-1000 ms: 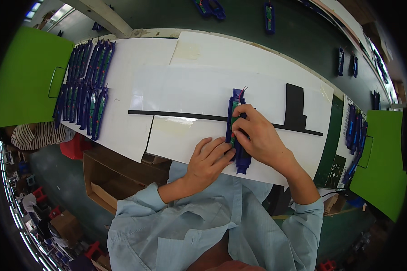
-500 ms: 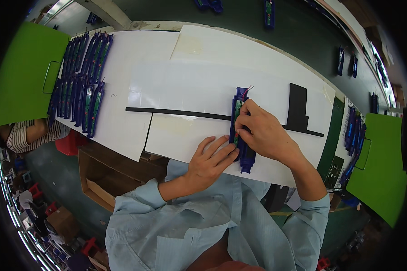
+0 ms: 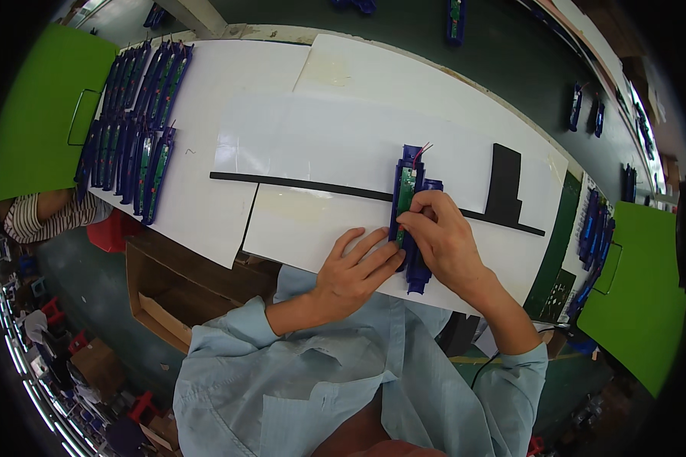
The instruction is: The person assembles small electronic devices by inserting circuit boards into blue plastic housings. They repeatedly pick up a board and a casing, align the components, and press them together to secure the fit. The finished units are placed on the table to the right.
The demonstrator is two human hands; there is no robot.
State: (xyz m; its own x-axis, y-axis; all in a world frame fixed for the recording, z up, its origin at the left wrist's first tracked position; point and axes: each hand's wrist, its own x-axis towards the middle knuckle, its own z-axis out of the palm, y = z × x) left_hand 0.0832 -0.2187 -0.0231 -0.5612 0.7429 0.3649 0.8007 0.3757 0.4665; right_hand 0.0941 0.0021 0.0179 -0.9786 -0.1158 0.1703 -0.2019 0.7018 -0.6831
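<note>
With right hand (image 3: pixel 446 240) shifted toward 6 o'clock, bunched on green circuit board (image 3: pixel 406 189) hiding any pinched part, and left hand (image 3: pixel 352 273) spread against blue housing (image 3: pixel 396 199) at view centre's 3 o'clock, grip side walls, presuming light, stiff plastic and fragile board.

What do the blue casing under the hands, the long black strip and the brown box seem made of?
Blue casing: probably moulded plastic, slightly glossy, with evenly coloured, stepped edges.
Black strip: matte, perhaps foam or rubber; its dull, even surface leaves that open.
Brown box: likely cardboard, dull, judging by its thin folded flap.
</note>
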